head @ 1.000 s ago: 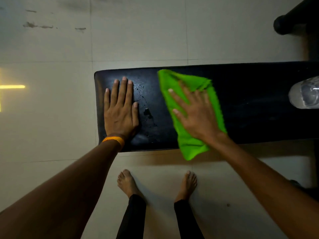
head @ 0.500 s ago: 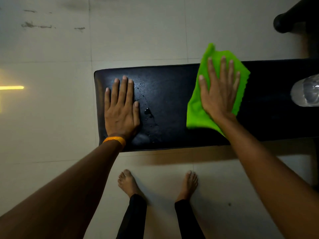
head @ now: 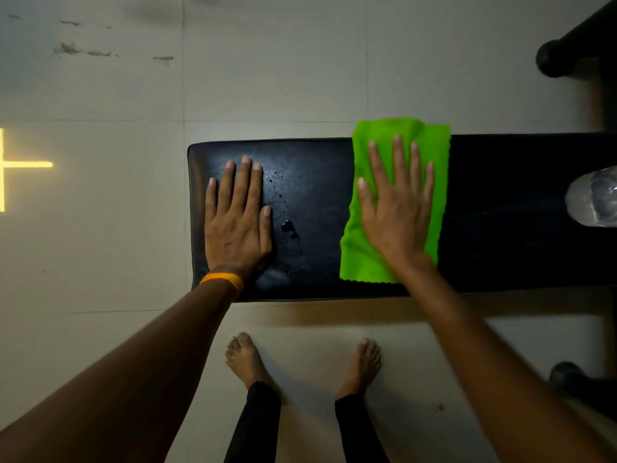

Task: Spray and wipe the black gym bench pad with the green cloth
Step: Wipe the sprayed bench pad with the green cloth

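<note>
Head view, looking down on a long black padded vinyl gym bench pad (head: 317, 208) that runs from 9 o'clock to 3 o'clock across the pale tiled floor (head: 267, 78). The right hand (head: 397, 208) lies flat and open, fingers spread toward 12 o'clock, pressing a bright green rectangular microfibre cloth (head: 364, 259) onto the middle of the pad; nothing is pinched or clasped, and the cloth's 12 o'clock edge overhangs the far rim of the pad. The left hand (head: 238, 222), also flat and open with an orange wristband (head: 223, 281) at the wrist, braces on the pad's 9 o'clock end. Just beside it, toward 3 o'clock, a scatter of liquid droplets and a small pool (head: 289, 228) sits unwiped between the two hands. A clear plastic bottle (head: 592, 200), only partly in frame, rests on the pad at the 3 o'clock edge. Likely risks, as judgement: because the cloth is held by palm pressure alone, a fast stroke may let it bunch or slide off the far rim; the bracing palm may slip on wet vinyl if liquid spreads toward it; a stroke carried far toward 3 o'clock may knock the bottle; and the bare feet (head: 247, 359) at 6 o'clock stand where runoff over the near edge would wet the tiles.
</note>
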